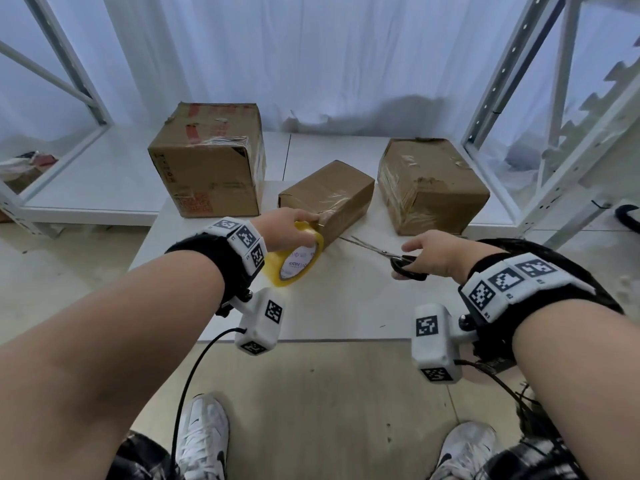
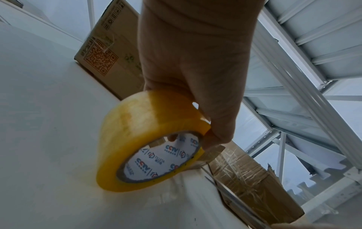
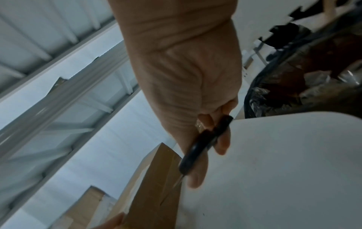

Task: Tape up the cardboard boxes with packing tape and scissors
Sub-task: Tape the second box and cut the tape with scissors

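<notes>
Boxes: three cardboard boxes stood on the white table (image 1: 346, 306): a tall box (image 1: 207, 168) at the left, a small box (image 1: 329, 199) in the middle, a squat box (image 1: 429, 188) at the right, each apart from the others.
Tape rolls: one, a yellowish packing tape roll (image 1: 294, 261), held just above the table at the near end of the small box.
Scissors: one pair of scissors (image 1: 381, 252) with black handles, blades slightly parted and pointing toward the small box's near lower edge.
Left hand: the left hand (image 1: 284, 230) gripped the tape roll over its top, one fingertip inside the core.
Right hand: the right hand (image 1: 436, 254) held the scissors by the handles, fingers curled through them.
Head view only: all three boxes at once, both wrist rigs with black-and-white markers, two white shoes on the floor.
Left wrist view only: a short strip of tape (image 2: 209, 153) ran from the roll to the small box, whose wrapping was wrinkled and shiny; a printed square code (image 2: 99, 60) sat on the tall box.
Right wrist view only: a dark bag (image 3: 293, 86) with crumpled contents lay beyond the table edge; this view was blurred.
Writing: "CCTV" repeated in blue inside the roll's core; the smaller print beside it was not clear.
</notes>
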Tool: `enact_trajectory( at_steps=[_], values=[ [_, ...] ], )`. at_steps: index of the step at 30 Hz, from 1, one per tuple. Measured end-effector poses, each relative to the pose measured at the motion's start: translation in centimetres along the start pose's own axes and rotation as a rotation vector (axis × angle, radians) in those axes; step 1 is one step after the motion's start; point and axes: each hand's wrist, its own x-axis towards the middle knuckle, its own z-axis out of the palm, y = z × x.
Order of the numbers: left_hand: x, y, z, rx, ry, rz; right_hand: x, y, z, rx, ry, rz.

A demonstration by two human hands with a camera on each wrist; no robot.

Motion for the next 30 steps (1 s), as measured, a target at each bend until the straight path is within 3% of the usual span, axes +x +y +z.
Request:
enact_trajectory(
  at_steps=[3, 7, 11, 14, 16, 20, 30],
  values=[
    [0.2, 0.0, -0.3, 0.011, -0.007, 0.009, 0.4, 0.4, 0.2, 0.081, 0.004, -0.049],
    [0.6, -0.1, -0.6, 0.029, -0.031, 0.023, 0.9, -0.5, 0.9, 0.317, 0.187, -0.122],
    [1.2, 0.0, -1.2, 0.048, -0.061, 0.034, 2.7, -4.7, 1.0, 0.446, 0.247, -0.327],
    [1.6, -0.1, -1.7, 0.078, -0.051, 0.050, 4.5, -7.6, 1.3, 0.421, 0.163, -0.453],
    [1.8, -0.4, -1.9, 0.078, -0.027, 0.061, 6.1, -8.7, 1.6, 0.375, 0.183, -0.482],
    [1.8, -1.0, -1.8, 0.055, 0.015, 0.086, 8.4, -9.4, 2.2, 0.209, 0.246, -0.478],
    [1.3, -1.8, -0.9, -0.027, 0.101, 0.010, 10.4, -9.6, 3.8, 0.163, 0.314, -0.452]
  ],
)
